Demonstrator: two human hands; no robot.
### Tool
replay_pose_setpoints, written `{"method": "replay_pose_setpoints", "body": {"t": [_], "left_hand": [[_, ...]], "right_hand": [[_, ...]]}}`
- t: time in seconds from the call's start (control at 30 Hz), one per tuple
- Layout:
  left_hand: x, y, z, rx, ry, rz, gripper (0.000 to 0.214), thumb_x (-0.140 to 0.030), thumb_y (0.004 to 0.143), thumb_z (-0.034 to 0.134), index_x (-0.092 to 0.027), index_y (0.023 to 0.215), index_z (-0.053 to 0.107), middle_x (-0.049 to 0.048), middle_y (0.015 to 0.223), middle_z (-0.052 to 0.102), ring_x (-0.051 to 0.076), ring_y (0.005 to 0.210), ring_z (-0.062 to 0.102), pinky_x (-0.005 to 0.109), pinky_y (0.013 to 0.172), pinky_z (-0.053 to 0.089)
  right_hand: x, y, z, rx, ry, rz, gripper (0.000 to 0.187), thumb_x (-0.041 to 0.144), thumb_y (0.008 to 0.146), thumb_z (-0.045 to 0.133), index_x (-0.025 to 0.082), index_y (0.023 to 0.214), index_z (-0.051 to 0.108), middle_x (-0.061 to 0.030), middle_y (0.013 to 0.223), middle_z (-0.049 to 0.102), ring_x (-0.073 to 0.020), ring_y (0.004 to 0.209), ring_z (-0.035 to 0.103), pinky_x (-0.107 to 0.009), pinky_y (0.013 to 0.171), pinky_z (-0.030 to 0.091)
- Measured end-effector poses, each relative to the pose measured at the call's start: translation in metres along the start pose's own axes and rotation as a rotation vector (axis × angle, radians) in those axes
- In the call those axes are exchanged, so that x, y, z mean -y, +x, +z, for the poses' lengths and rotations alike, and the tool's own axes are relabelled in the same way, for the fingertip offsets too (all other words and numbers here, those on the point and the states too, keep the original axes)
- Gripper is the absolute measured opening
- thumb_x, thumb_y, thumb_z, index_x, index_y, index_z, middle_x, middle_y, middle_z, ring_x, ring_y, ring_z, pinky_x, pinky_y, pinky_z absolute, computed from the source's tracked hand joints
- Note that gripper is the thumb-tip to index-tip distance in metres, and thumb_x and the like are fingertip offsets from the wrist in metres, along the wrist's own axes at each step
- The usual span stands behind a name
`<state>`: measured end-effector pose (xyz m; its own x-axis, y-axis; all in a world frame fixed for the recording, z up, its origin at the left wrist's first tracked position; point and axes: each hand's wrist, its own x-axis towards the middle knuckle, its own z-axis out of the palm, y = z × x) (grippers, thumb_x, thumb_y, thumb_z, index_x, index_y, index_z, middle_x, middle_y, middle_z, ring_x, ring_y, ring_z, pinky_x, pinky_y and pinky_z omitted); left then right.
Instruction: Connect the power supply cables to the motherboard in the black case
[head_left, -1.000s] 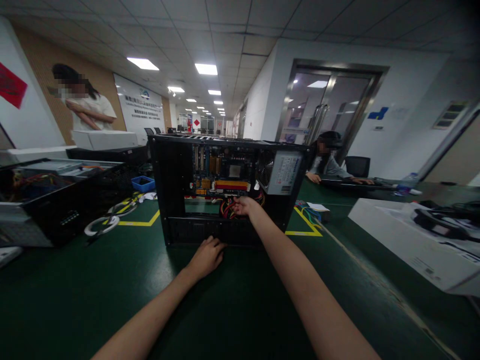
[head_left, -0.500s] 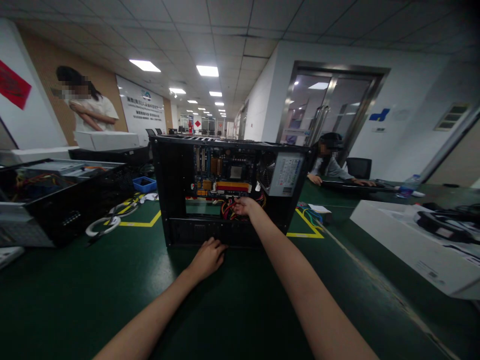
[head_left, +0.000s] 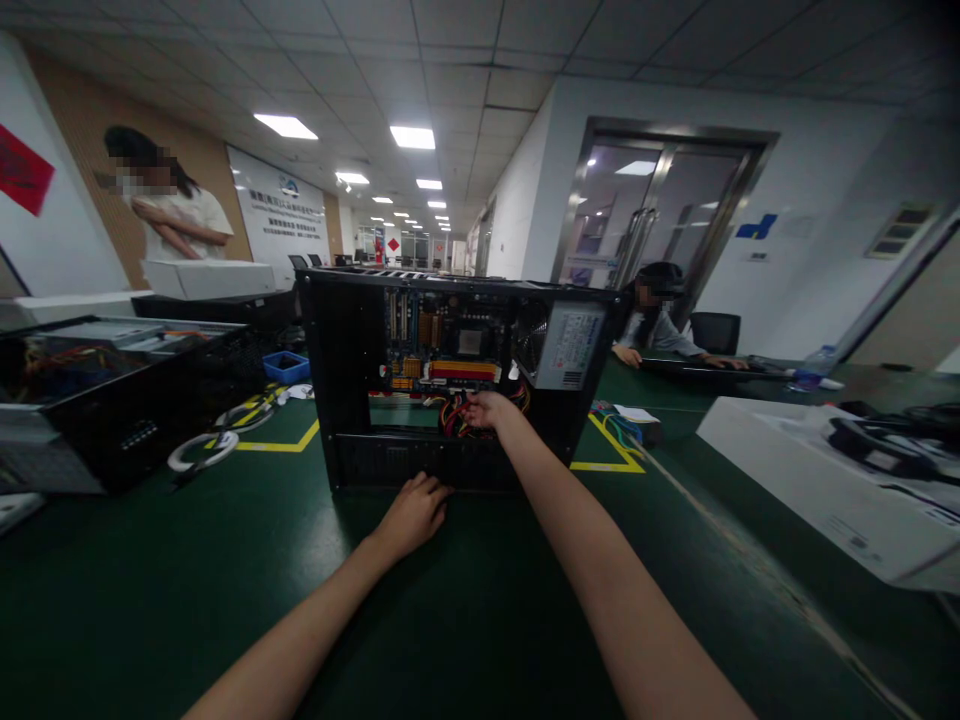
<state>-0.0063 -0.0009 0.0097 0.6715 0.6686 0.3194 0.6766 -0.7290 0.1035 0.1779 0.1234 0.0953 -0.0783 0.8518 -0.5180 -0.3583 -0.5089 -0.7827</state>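
A black computer case [head_left: 349, 400] stands upright on the green table, its open side facing me. Inside are a motherboard [head_left: 450, 335], red and yellow memory slots [head_left: 463, 371] and a silver power supply [head_left: 571, 345] at the upper right. My right hand [head_left: 489, 411] reaches into the lower part of the case, its fingers closed on a bundle of coloured cables [head_left: 452, 417]; its fingertips are partly lost among them. Resting on the table against the case's bottom edge is my left hand [head_left: 412, 512], fingers loosely stretched out and holding nothing.
Another opened case [head_left: 120, 420] lies on the left, near a coiled white cable [head_left: 202, 452] and a blue tray [head_left: 286, 366]. At right are a white box [head_left: 795, 480] with black cables and a bottle [head_left: 816, 368]. One person stands back left; another sits back right.
The view has shifted very slightly. Both hands stay in nearly the same places, the right at the cables and the left at the case's bottom edge.
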Motion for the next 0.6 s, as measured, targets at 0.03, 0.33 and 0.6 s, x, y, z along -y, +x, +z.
{"method": "replay_pose_setpoints", "body": {"t": [0.03,0.33,0.6], "left_hand": [[0.0,0.0,0.0,0.0,0.001,0.0,0.028,-0.016,0.081,0.044,-0.02,0.107,0.052,0.0052,0.093,0.053,0.02,0.089,0.044,0.032,0.08,0.037],[0.0,0.0,-0.001,0.0,0.005,0.004,0.028,-0.017,0.081,0.044,-0.02,0.108,0.052,0.0052,0.091,0.053,0.019,0.089,0.044,0.032,0.079,0.038],[-0.001,0.0,-0.003,0.003,-0.003,0.001,0.028,-0.017,0.082,0.043,-0.02,0.109,0.051,0.0054,0.091,0.052,0.02,0.089,0.045,0.032,0.079,0.038]], "right_hand": [[0.0,0.0,0.0,-0.004,-0.001,-0.001,0.018,0.018,0.087,0.034,0.017,0.069,0.036,0.0039,0.054,0.039,-0.007,0.041,0.04,-0.017,0.041,0.033],[-0.001,-0.001,-0.001,0.004,-0.011,-0.005,0.016,0.019,0.087,0.034,0.017,0.071,0.036,0.0046,0.053,0.039,-0.0068,0.041,0.043,-0.017,0.042,0.034],[-0.001,-0.01,0.003,-0.031,-0.037,-0.004,0.018,0.022,0.087,0.036,0.017,0.07,0.036,0.0024,0.053,0.044,-0.0063,0.041,0.044,-0.014,0.039,0.035]]}}
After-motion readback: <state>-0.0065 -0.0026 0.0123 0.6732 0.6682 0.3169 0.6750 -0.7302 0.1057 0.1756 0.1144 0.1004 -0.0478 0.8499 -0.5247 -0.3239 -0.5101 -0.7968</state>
